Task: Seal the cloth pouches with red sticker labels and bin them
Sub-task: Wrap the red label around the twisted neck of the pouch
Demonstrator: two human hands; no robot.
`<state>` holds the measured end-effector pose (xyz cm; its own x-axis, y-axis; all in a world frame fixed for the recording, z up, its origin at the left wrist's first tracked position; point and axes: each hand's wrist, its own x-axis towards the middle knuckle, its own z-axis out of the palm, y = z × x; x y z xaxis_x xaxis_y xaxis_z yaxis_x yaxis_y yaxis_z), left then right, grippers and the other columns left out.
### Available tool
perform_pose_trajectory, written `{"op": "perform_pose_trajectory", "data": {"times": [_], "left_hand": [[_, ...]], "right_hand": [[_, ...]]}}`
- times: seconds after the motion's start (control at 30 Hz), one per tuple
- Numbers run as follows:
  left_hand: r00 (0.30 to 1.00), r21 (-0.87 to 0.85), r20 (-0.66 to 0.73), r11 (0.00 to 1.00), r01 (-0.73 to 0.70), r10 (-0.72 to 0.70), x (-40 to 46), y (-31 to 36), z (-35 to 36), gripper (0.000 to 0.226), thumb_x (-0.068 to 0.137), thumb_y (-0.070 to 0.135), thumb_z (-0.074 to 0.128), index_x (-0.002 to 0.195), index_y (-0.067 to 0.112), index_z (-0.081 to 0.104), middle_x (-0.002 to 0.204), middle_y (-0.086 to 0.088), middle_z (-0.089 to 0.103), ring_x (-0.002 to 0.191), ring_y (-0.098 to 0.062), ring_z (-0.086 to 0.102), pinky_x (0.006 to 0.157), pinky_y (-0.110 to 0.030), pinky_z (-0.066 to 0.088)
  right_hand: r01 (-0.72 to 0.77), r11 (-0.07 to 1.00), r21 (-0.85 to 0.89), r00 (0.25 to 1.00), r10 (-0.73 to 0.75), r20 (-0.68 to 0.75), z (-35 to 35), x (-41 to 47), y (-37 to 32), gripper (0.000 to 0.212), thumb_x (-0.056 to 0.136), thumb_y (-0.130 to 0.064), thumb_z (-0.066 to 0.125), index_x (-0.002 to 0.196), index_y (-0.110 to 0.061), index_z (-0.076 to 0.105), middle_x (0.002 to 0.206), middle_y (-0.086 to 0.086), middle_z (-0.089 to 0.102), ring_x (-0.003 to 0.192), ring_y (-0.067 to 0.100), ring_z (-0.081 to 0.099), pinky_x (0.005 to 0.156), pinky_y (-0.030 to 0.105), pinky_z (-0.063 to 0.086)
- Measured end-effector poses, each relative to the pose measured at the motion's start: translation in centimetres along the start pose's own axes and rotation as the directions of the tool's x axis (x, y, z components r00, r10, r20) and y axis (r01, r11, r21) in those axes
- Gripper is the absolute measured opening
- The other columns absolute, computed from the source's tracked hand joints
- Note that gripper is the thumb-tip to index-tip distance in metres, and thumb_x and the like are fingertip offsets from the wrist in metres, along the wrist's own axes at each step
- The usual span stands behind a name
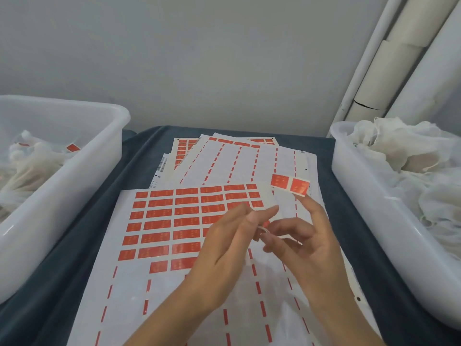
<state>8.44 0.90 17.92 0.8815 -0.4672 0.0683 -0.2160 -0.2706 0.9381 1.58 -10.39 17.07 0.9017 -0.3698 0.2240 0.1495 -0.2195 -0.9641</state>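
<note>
The red rectangular sticker labels (159,227) had some pale print on them but it was way too small and blurry to read; same for the tiny black barcode marks (161,165) on the edge of a white backing sheet (249,161) further back; the front white sticker sheet (129,283) was still about half full, its lower part just red dashes; all of it lay on a dark blue cloth-covered table (82,245); the left hand (224,248) and right hand (306,245) met above the sheet, fingers loosely curled, pinching something small and pale between them, with a bit of red showing, couldn't tell what exactly; a peeled pair of red stickers (290,184) seemed stuck to the right index fingertip, standing up; white cloth pouches (399,156) were piled in the translucent white plastic bin on the right (361,208); the translucent white plastic bin on the left (82,171) held pouches with red labels on them, hazy through the wall; both bins cut off by the frame; pale pipes (389,71) stood in the corner.
</note>
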Motion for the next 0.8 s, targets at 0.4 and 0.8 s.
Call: {"op": "perform_pose_trajectory", "data": {"times": [0.4, 0.8], "left_hand": [[0.972, 0.029, 0.011, 0.972, -0.235, 0.235, -1.4, -0.7, -0.1, 0.014, 0.084, 0.055, 0.042, 0.091, 0.054, 0.054, 0.088, 0.039, 0.057, 0.088, 0.013, 0.056, 0.071, -0.002, 0.044], [0.999, -0.114, -0.051, 0.993, 0.001, -0.007, -0.4, -0.8, -1.1, 0.016, 0.081, 0.026, 0.066, 0.066, 0.031, 0.064, 0.069, 0.032, 0.061, 0.075, 0.017, 0.053, 0.051, 0.004, 0.038]], "right_hand": [[0.071, 0.997, 0.017, 0.994, -0.069, -0.086, -1.0, 0.0, -0.2, 0.053, 0.068, -0.033, 0.067, 0.114, -0.044, 0.041, 0.09, -0.017, 0.069, 0.09, 0.001, 0.065, 0.073, 0.004, 0.047], [-0.042, 0.999, -0.022, 0.991, 0.039, -0.131, -2.5, 0.6, -0.1, 0.032, 0.066, -0.059, 0.069, 0.091, -0.044, 0.057, 0.096, -0.03, 0.059, 0.092, -0.015, 0.055, 0.06, 0.004, 0.048]]}}
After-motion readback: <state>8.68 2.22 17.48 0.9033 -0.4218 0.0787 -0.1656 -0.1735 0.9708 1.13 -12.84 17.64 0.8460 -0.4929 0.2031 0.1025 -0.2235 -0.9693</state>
